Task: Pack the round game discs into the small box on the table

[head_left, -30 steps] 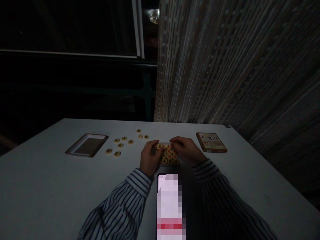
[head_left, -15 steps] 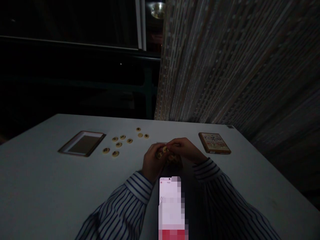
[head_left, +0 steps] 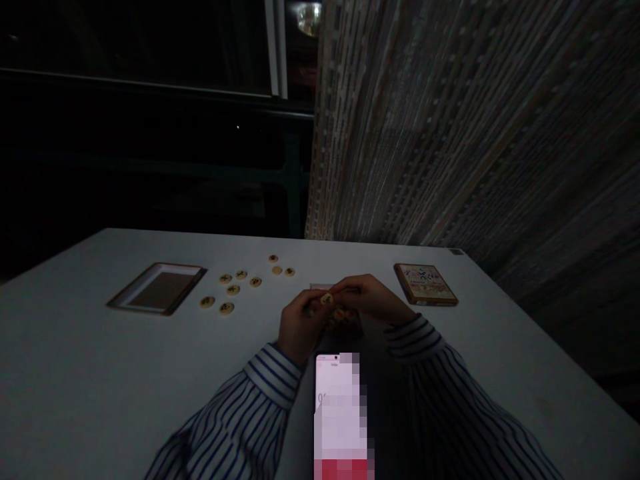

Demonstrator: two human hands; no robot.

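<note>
A round wooden Chinese chess piece (head_left: pixel 327 299) with a dark character is pinched between my two hands. My left hand (head_left: pixel 299 323) is closed, its thumb and fingers at the piece's left and lower side. From the right, my right hand (head_left: pixel 371 298) reaches in with its fingertips on the same piece. Just beneath them sits a small box (head_left: pixel 356 329) with several more chess pieces (head_left: pixel 339 314) in it, partly hidden by my hands and in shadow.
Several loose chess pieces (head_left: pixel 233 290) lie on the white table (head_left: pixel 125 373) to the left. Beyond them is an open tray-like box part (head_left: pixel 113 303). A closed box (head_left: pixel 429 285) with printed characters lies at right. A lit phone (head_left: pixel 340 413) is in front of me; a curtain (head_left: pixel 390 133) hangs behind.
The pinched piece is lifted slightly and shows more plainly between my fingertips. My hands have barely moved; the whole view has shifted a little.
</note>
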